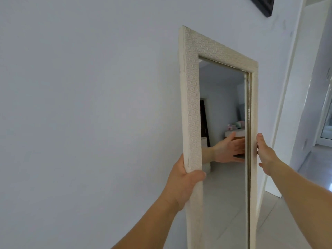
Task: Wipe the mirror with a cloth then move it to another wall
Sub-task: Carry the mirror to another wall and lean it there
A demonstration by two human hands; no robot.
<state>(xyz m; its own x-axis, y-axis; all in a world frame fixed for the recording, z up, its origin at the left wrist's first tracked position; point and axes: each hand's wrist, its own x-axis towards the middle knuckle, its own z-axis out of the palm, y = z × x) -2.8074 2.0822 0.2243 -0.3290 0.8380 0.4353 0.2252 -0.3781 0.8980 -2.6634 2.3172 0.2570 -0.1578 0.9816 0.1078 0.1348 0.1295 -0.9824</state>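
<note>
L hand is wrapped round the mirror frame's left edge, thumb in front. R hand is pressed on the right edge w/ thumb up; fingers hidden behind frame, grip can't be told. Mirror is held upright near the wall.

- A plain pale wall fills the left and middle of the view.
- A dark frame corner hangs high on that wall, cut off by the top edge.
- A white door frame stands at the right.
- Beyond it, a window lets in daylight.
- Light glossy floor tiles run along the lower right.
</note>
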